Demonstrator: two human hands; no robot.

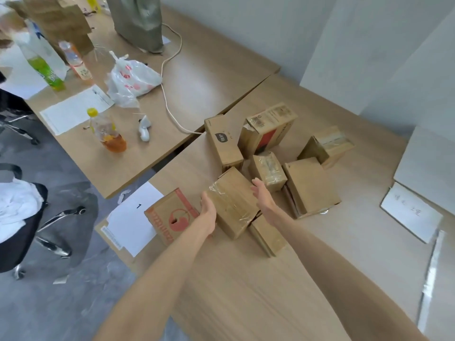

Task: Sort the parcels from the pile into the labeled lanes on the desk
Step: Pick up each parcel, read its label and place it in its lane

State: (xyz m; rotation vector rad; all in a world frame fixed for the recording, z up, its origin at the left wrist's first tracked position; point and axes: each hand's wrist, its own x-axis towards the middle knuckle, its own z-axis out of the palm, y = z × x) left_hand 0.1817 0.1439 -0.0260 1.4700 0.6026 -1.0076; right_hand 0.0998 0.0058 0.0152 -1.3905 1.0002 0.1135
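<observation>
hands | we set left hand [208, 212] and right hand [264, 201] at the two sides of the taped parcel [234, 205]; fingers [258, 187] straight, released | parcel | at near edge of pile [268, 134] on worktop [246, 291]; red-printed box [170, 217] on sheet "1" [133, 225] just beside

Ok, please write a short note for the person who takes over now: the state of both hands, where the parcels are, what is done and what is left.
Left hand: against the left side of the taped box; its fingers are hidden, so the grip is unclear.
Right hand: open, fingers straight, at the same box's right edge; contact unclear.
Done: the red-printed box lies partly on the sheet marked 1.
Left: the taped box and the rest of the pile, all mid-desk. The second label sheet, far right, has no parcel on it.
</observation>
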